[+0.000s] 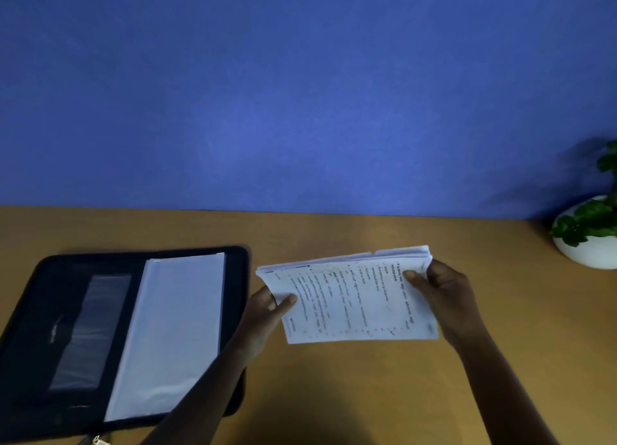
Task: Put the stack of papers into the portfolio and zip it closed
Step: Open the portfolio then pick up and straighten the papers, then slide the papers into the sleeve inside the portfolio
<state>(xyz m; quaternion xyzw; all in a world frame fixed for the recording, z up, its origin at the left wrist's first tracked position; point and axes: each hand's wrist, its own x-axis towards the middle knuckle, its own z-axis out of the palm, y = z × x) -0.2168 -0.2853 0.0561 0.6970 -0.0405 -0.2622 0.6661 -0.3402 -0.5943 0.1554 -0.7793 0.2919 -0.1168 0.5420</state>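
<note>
A stack of printed white papers is held above the wooden table, tilted with its far edge raised. My left hand grips its left edge, thumb on top. My right hand grips its right edge. The black zip portfolio lies open flat on the table to the left of the papers. Clear plastic sleeves cover its right half, and a pocket with a clear window is on its left half. My left forearm crosses the portfolio's lower right corner.
The wooden table meets a blue wall at the back. A white pot with a green plant stands at the far right near the wall. A metal zipper pull shows at the portfolio's near edge.
</note>
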